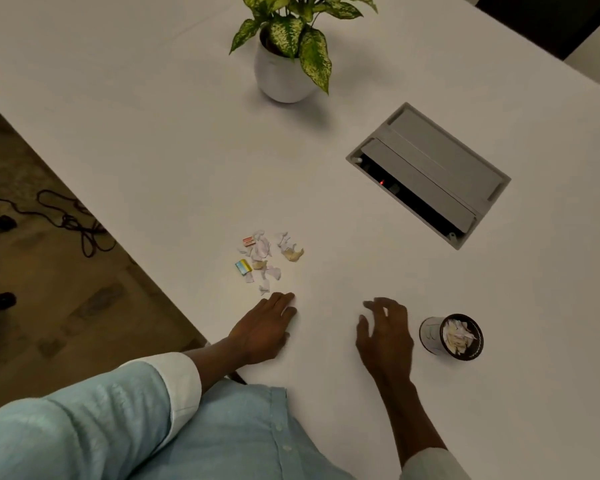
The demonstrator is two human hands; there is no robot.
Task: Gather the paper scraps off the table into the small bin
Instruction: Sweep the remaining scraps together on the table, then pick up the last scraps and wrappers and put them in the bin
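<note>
Several torn paper scraps [266, 259] lie in a loose cluster on the white table [153, 140], among them a blue-and-yellow piece [243, 267] and a small red-printed piece [248, 241]. My left hand [264, 327] rests flat on the table just below the cluster, fingers extended toward it, holding nothing. My right hand [385, 334] hovers to the right with fingers spread, empty. The small round bin [430, 336] with a dark rim stands just right of my right hand and holds several scraps.
A potted plant [284, 53] in a white pot stands at the far middle. A grey cable box [430, 174] with its lid partly open is set into the table at right. The table's left edge runs diagonally; cables lie on the floor beyond it.
</note>
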